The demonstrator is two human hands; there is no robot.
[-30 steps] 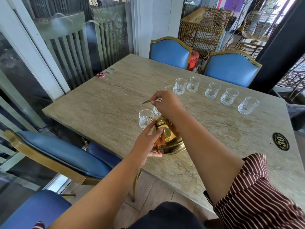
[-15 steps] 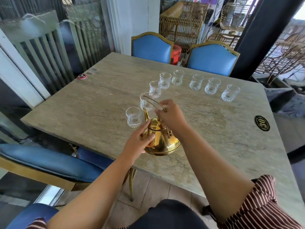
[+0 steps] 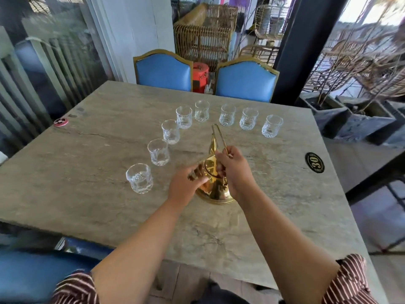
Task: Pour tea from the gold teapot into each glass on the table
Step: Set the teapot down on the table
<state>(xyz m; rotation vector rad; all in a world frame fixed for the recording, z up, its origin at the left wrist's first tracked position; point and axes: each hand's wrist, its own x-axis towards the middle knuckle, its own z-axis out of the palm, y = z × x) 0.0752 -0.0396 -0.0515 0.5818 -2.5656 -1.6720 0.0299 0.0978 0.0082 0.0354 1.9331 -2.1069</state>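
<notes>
The polished gold metal teapot (image 3: 215, 189) sat on the grey stone table (image 3: 87, 183), right hand (image 3: 235, 170) closed on its wire handle, left hand (image 3: 186, 187) steadying its body; an unsteady lift risked toppling the nearest cut-glass tumbler (image 3: 139, 178).

The shiny gold metal teapot (image 3: 215, 189) gleams yellow. The eight small clear glasses (image 3: 139, 178) carry a cut diamond pattern. The grey-beige veined stone worktop (image 3: 105, 163) bears a round black badge (image 3: 314, 162) with gold numerals. Two padded chairs (image 3: 163, 72) are blue with gold frames. The sleeves (image 3: 350, 281) are maroon with white stripes.
</notes>
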